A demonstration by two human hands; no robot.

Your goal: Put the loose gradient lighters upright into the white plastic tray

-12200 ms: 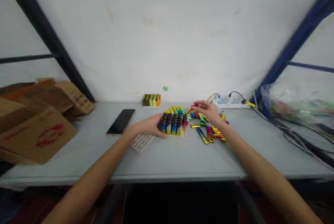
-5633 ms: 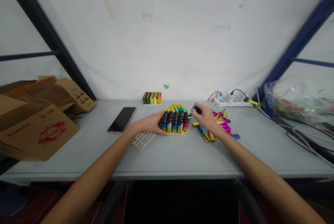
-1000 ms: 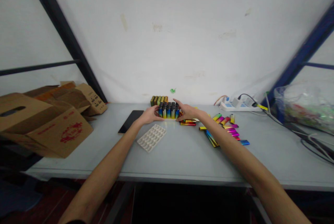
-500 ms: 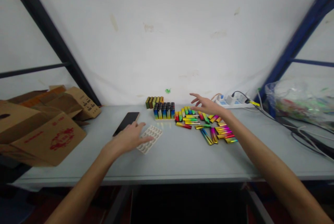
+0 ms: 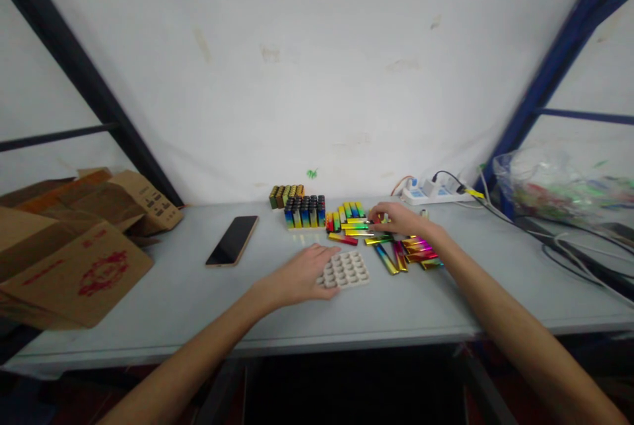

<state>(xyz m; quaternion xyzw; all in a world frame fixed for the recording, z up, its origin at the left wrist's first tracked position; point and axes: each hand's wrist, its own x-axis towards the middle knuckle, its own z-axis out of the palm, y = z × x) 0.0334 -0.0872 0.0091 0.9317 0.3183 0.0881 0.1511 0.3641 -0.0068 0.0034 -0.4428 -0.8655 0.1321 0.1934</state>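
One white tray [image 5: 352,270] lies on the table [image 5: 396,309], its left end clamped in the wide-spread left hand [image 5: 306,275]. Beyond the tray's right, the right hand [image 5: 397,218] curls over uncountably jumbled loose lighters [image 5: 386,259]; whether it grips one is hidden. Two lighter blocks [image 5: 305,214] stand beyond the tray's left; one phone [image 5: 232,241] lies left.

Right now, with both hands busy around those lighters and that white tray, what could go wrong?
The loose lighters lie at odd angles, so the right hand among them could nudge neighbours. The upright lighters stand close beside that pile; a bump might topple some. The white tray has the left hand at its left side, so a careless push could slide it across the table.
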